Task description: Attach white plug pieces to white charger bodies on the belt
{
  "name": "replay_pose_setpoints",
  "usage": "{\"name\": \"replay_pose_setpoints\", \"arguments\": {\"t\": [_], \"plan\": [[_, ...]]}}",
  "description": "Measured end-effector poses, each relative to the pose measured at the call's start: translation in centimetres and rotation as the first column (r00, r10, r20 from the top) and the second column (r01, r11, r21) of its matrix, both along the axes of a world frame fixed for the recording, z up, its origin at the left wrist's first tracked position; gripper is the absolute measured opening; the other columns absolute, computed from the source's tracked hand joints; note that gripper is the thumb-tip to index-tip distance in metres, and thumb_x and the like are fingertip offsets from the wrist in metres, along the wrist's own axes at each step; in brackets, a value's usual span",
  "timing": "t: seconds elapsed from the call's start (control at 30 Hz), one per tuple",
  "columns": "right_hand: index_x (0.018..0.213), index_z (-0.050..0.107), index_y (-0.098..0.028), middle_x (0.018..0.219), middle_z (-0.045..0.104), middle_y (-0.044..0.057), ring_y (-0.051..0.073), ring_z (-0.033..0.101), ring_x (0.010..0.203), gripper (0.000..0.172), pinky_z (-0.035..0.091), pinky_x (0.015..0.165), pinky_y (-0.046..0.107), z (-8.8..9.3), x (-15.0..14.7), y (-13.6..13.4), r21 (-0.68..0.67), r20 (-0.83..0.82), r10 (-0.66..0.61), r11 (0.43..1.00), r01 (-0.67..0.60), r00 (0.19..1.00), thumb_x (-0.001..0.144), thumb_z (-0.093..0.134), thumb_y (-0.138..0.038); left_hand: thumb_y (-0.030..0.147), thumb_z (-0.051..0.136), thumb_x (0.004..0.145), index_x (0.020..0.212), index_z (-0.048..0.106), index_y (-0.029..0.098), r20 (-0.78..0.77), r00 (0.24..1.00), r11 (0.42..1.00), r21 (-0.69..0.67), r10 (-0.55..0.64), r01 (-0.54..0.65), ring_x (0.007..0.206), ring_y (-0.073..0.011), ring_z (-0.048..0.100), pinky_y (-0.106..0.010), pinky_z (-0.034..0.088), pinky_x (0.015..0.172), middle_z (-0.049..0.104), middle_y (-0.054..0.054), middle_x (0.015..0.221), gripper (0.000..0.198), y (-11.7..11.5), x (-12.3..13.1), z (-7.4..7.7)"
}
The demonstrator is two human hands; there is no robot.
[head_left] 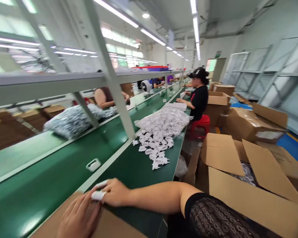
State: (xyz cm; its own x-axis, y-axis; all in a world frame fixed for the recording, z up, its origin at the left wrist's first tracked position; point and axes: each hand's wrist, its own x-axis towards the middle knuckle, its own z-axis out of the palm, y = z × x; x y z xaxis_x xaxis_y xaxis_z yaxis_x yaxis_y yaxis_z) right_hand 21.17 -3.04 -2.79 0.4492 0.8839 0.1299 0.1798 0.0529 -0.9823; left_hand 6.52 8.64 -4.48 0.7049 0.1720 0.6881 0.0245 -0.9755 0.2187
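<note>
My left hand (78, 216) is low at the left, over a brown cardboard surface (119, 224). Its fingers are bent forward and meet the fingertips of my right hand (116, 193), which reaches in from the right. Both hands look closed around one small spot. White shows at the right thumb and index finger; whether it is finger wrapping or a small held part I cannot tell. Ahead of my hands, a heap of small white plastic plug pieces (155, 150) spills from a clear plastic bag (166, 119) on the green bench.
One white plastic piece (93, 165) lies on the green conveyor belt (64, 165). A slanted metal post (114, 76) holds a shelf above. Open cardboard boxes (223, 152) stand at the right. A co-worker in black (200, 96) sits on a red stool (201, 124); others work across the belt.
</note>
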Motion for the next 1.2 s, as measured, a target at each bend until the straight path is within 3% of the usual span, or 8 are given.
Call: {"name": "replay_pose_setpoints", "arguments": {"t": [0.2,0.3,0.37,0.5,0.57,0.77,1.07,1.2], "plan": [[0.082,0.082,-0.017,0.142,0.069,0.008,0.02,0.071,0.111,0.026,0.053,0.099,0.029,3.4,2.2,-2.0,-0.119,0.285,-0.04,0.99,0.077,0.958,0.098,0.063,-0.025,0.041,0.054,0.101,0.139,0.059,0.022,-0.023,0.986,0.985,-0.058,0.164,-0.165,0.114,-0.0343,0.066,-0.053,0.051,0.106,0.071,-0.013,0.121,0.043,-0.9,0.2,2.0],[0.113,0.081,-0.025,0.142,0.069,0.002,0.018,0.066,0.118,0.033,0.049,0.103,0.028,6.1,5.1,-2.9,-0.262,0.661,-0.036,0.925,0.276,0.749,0.099,0.052,-0.016,0.04,0.053,0.101,0.133,0.064,0.021,-0.045,0.986,0.979,-0.125,0.159,-0.164,0.115,-0.0333,0.065,-0.053,0.05,0.108,0.072,-0.013,0.122,0.039,-1.3,0.3,2.3],[0.122,0.078,-0.019,0.144,0.066,0.012,0.026,0.057,0.132,0.034,0.042,0.112,0.037,7.6,7.7,-3.7,-0.273,0.724,-0.069,0.885,0.377,0.686,0.099,0.053,-0.017,0.039,0.054,0.1,0.13,0.066,0.022,-0.06,0.985,0.971,-0.17,0.159,-0.167,0.117,-0.0326,0.064,-0.052,0.05,0.109,0.071,-0.013,0.123,0.037,-1.6,0.5,2.4],[0.132,0.068,-0.003,0.14,0.06,0.032,0.042,0.049,0.137,0.043,0.037,0.112,0.054,9.1,12.7,-5.3,-0.309,0.874,-0.11,0.626,0.716,0.473,0.092,0.061,-0.017,0.038,0.057,0.097,0.126,0.069,0.022,-0.062,0.982,0.943,-0.275,0.176,-0.186,0.119,-0.0322,0.063,-0.052,0.048,0.112,0.071,-0.012,0.124,0.035,-1.7,0.7,2.7],[0.127,0.069,0.001,0.129,0.064,0.034,0.043,0.057,0.128,0.041,0.039,0.106,0.054,9.2,14.2,-5.8,-0.323,0.891,-0.081,0.576,0.751,0.446,0.089,0.057,-0.008,0.036,0.059,0.095,0.125,0.069,0.022,-0.058,0.98,0.915,-0.349,0.192,-0.2,0.122,-0.0321,0.062,-0.052,0.047,0.114,0.071,-0.012,0.124,0.035,-1.7,0.8,2.9],[0.119,0.075,-0.018,0.122,0.069,0.015,0.028,0.063,0.114,0.039,0.039,0.096,0.038,8.9,13.0,-4.9,-0.312,0.898,0.007,0.715,0.626,0.44,0.093,0.049,-0.007,0.028,0.063,0.089,0.123,0.068,0.019,-0.039,0.936,0.713,-0.637,0.351,-0.294,0.126,-0.03,0.06,-0.049,0.047,0.114,0.069,-0.013,0.127,0.036,-0.6,1.0,2.4],[0.121,0.076,-0.023,0.121,0.066,0.01,0.024,0.063,0.109,0.039,0.044,0.076,0.029,7.6,9.0,-2.7,-0.374,0.844,0.139,0.844,0.383,0.518,0.087,0.061,-0.011,0.026,0.075,0.081,0.148,0.05,0.012,-0.206,0.791,0.463,-0.716,0.576,-0.523,0.125,-0.0303,0.058,-0.046,0.047,0.112,0.047,-0.022,0.152,0.073,3.5,2.1,2.4],[0.102,0.079,-0.02,0.109,0.07,0.011,0.027,0.062,0.113,0.031,0.047,0.089,0.033,6.9,9.2,-3.1,-0.234,0.65,-0.057,0.933,0.272,0.758,0.082,0.058,-0.009,0.025,0.08,0.077,0.139,0.059,0.012,-0.273,0.764,0.424,-0.7,0.585,-0.575,0.134,-0.0355,0.052,-0.047,0.039,0.116,0.059,-0.021,0.144,0.067,6.1,3.4,4.7]]}}
